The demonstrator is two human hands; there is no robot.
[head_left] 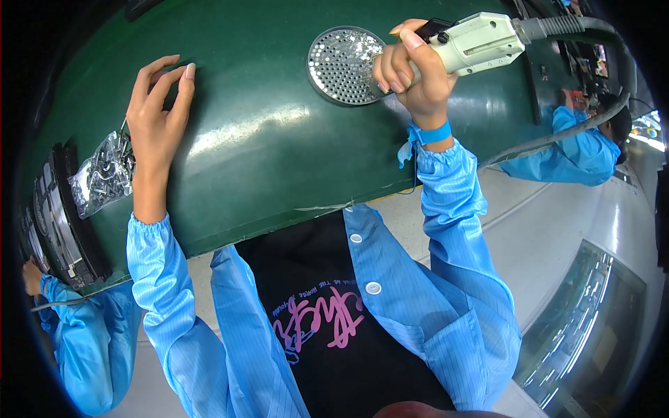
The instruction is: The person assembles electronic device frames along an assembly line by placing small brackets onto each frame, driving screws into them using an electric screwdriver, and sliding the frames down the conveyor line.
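My right hand [417,73] is wrapped around a pale electric screwdriver [481,43] with a black lever, a thick grey cable leaving its back end. Its front end is hidden by my fingers and the dish. Right beside those fingers, a round grey dish [343,66] full of holes carries many small silvery screws, heaped toward its right side. My left hand [157,104] is over the green mat at the left, fingers loosely bent and apart, holding nothing. Close to its wrist lies a clear plastic bag [104,174] of small metal parts.
The green work surface [244,181] has a frayed near edge. Dark flat devices [63,216] stand in a row at the left. The grey cable [557,132] loops down on the right. Blue-sleeved co-workers sit at the left [97,341] and right [564,153]. A blue band [435,132] circles my right wrist.
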